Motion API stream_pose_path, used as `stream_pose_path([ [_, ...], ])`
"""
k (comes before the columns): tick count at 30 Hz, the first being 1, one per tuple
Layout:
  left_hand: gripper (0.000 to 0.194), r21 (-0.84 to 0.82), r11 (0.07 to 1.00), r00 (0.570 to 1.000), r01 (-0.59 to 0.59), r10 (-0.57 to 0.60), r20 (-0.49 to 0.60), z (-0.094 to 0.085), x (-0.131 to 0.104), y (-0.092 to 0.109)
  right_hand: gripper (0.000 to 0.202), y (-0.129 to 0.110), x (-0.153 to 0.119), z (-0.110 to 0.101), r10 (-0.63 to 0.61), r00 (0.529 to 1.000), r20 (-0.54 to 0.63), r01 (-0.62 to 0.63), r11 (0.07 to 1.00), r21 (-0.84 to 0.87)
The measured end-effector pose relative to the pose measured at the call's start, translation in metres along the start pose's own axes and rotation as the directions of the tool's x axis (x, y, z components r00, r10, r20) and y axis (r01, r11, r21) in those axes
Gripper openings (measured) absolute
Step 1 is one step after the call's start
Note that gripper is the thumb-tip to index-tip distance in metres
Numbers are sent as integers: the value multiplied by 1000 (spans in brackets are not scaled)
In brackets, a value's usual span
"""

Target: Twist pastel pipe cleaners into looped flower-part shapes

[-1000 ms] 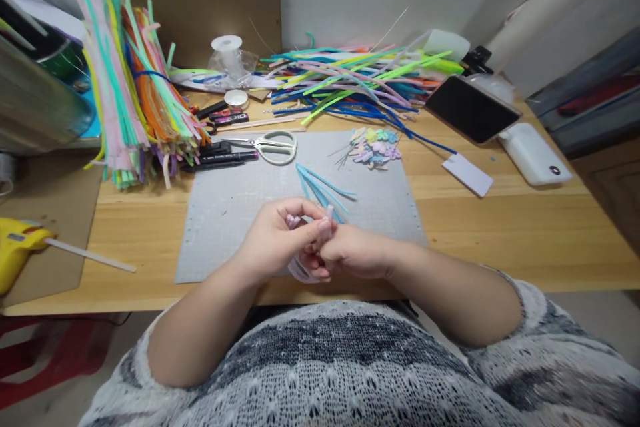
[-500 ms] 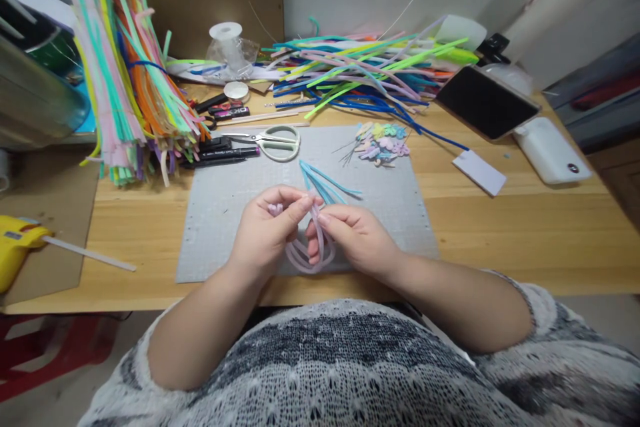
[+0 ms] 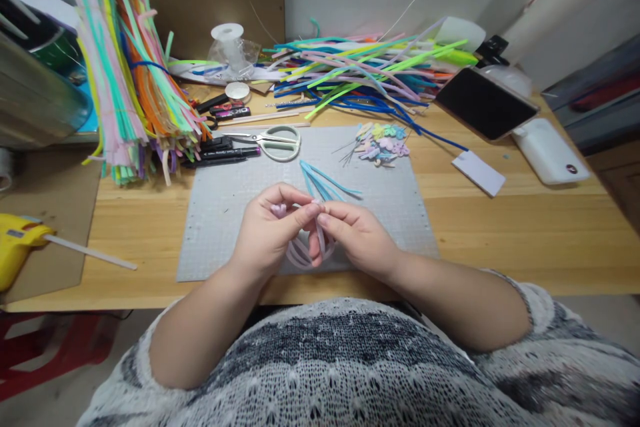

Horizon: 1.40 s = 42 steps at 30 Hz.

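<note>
Pale pink-lilac pipe cleaners (image 3: 299,255) are bent into loops that hang below my fingers, above the grey cutting mat (image 3: 215,240). My left hand (image 3: 273,223) pinches them between thumb and forefinger, and their short ends poke up inside its curl. Close against it, my right hand (image 3: 357,233) pinches the same bundle from the right, fingertips meeting the left thumb. The exact spot gripped is hidden by the fingers. Just beyond my hands, several light blue pipe cleaners (image 3: 320,181) lie on the mat.
Scissors (image 3: 280,143) and black markers (image 3: 230,155) lie at the mat's back left; small pastel flowers (image 3: 383,145) are at its back right. Pipe cleaner bundles (image 3: 110,80) stand left, a loose pile (image 3: 360,70) behind. A yellow glue gun (image 3: 20,240), phone (image 3: 487,103) and power bank (image 3: 550,153) flank the mat.
My left thumb and fingertips have shifted slightly right and closed over the top of the pink-lilac loops, which now show less. The right hand has hardly moved.
</note>
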State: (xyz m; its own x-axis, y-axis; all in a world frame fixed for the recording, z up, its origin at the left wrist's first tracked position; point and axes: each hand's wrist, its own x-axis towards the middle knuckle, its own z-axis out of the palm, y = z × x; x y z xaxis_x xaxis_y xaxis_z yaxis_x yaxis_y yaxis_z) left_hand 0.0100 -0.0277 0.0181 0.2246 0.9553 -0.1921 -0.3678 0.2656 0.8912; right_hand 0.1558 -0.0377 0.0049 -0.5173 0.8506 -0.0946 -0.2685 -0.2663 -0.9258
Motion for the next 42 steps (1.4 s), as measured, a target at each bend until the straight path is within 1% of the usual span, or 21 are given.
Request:
stream_pose_path([
  [2,21,7,1000,1000,-19,19,2,0,0,-1,24,0,0,0,0,1000,9,0,1000,29],
  [4,22,24,999,999,-45,46,-24,-1,0,-1,23,1,0,0,18,1000,14,-19,998,62],
  [7,21,60,997,998,-51,53,-39,-1,0,-2,23,2,0,0,36,999,12,-37,995,92],
  [13,13,64,997,999,-54,53,14,2,-3,0,21,1,0,0,76,997,2,-76,991,109],
  [17,14,46,999,999,-5,4,35,4,-4,1,21,2,0,0,81,997,14,-82,988,129],
  [19,14,44,999,999,1,-3,48,3,-4,1,22,2,0,0,73,997,20,-75,987,140],
  [20,14,56,998,999,-17,15,35,2,-3,0,22,3,0,0,68,997,22,-71,987,142],
  [23,12,135,985,992,-106,113,-47,-1,-2,-2,22,3,0,0,57,998,25,-60,987,151],
  [24,11,144,982,990,-120,129,-56,-2,-1,-2,22,3,0,0,54,998,27,-57,986,154],
  [25,11,137,983,991,-119,126,-45,-2,-1,-3,22,2,0,0,49,998,26,-53,987,154],
  [29,12,70,996,998,-53,51,34,0,-2,-2,22,2,1,0,28,1000,12,-29,989,148],
  [33,18,61,998,999,-4,2,40,3,-3,2,21,3,3,-1,-1,1000,-6,2,986,165],
  [36,13,86,996,999,-38,35,28,4,-2,3,20,4,3,-2,-24,1000,-11,25,985,170],
  [40,9,85,993,994,-86,80,71,2,0,1,21,3,3,-3,-12,1000,-1,12,984,179],
  [42,9,99,988,991,-119,113,65,1,0,-1,21,3,3,-4,-9,1000,12,7,982,190],
])
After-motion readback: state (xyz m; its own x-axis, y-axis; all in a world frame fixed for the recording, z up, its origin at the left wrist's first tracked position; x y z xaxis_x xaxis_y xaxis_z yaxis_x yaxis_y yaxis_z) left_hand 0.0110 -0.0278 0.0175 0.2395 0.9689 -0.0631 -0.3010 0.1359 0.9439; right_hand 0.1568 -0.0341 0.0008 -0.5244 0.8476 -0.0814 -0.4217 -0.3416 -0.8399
